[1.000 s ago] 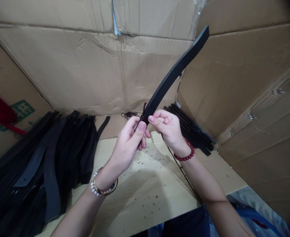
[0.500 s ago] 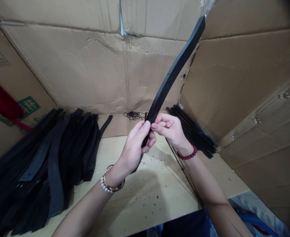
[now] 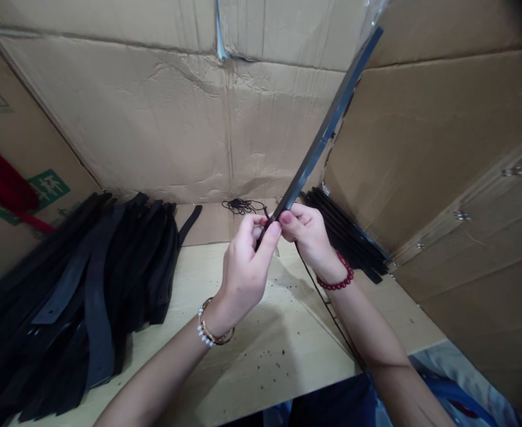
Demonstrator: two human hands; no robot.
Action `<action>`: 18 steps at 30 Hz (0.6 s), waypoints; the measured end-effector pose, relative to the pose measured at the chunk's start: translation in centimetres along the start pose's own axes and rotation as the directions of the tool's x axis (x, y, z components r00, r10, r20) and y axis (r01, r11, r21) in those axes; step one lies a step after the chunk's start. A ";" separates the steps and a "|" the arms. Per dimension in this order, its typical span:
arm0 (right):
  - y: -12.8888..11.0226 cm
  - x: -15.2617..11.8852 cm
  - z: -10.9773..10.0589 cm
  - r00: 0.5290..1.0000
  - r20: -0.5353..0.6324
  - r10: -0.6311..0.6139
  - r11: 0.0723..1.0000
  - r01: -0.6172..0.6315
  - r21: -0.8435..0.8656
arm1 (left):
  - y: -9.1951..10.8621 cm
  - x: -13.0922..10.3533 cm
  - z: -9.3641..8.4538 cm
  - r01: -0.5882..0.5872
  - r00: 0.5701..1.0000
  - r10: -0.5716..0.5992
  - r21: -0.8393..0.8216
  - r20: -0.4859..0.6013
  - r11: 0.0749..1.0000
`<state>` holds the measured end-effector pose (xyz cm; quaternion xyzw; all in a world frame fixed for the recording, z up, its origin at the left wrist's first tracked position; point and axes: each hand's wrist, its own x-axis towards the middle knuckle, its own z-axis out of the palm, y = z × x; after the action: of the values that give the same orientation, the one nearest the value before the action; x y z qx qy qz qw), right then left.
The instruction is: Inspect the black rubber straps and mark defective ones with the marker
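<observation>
A long black foam-like strip (image 3: pixel 320 145) slants up and to the right from my hands, its narrow edge turned toward me. My left hand (image 3: pixel 249 255) is closed round its lower end, thumb on top. Beside it, my right hand (image 3: pixel 305 234) pinches at the same spot, thumb and fingertips against the strip. A thin black cord (image 3: pixel 316 284) hangs below my right hand and runs down toward the table's front edge. Whether the right fingers also grip the cord is hidden.
A big heap of black strips (image 3: pixel 105 296) lies on the left of the wooden table (image 3: pixel 225 367). More strips (image 3: pixel 349 237) are stacked at the right. Tangled black cord (image 3: pixel 242 206) lies at the back. Cardboard walls (image 3: pixel 167 124) surround the table; something red (image 3: pixel 3 178) hangs at left.
The strip has rotated in my hands, so its narrow edge now shows instead of its broad face. My left hand has turned and shifted slightly right, and the strip's tip has moved right.
</observation>
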<state>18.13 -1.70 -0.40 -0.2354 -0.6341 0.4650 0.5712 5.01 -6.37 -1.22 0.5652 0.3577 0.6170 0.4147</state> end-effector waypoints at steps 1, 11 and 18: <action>-0.2 0.0 0.2 0.999 -0.032 0.006 1.000 -0.006 -0.004 | -0.1 0.0 0.1 -0.005 1.000 0.005 0.003 0.010 1.000; -0.3 0.3 -0.2 1.000 -0.015 -0.009 0.989 0.007 -0.151 | 1.7 1.5 -1.4 0.017 0.997 -0.011 -0.084 0.072 0.996; 0.1 0.1 -0.8 0.996 0.089 0.008 0.979 0.011 -0.203 | 2.5 2.1 -2.9 0.086 0.986 -0.079 -0.038 0.150 0.996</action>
<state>18.88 -1.30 -0.52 -0.2708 -0.7034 0.4076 0.5156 1.80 -5.34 1.63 0.5849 0.3352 0.5634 0.4776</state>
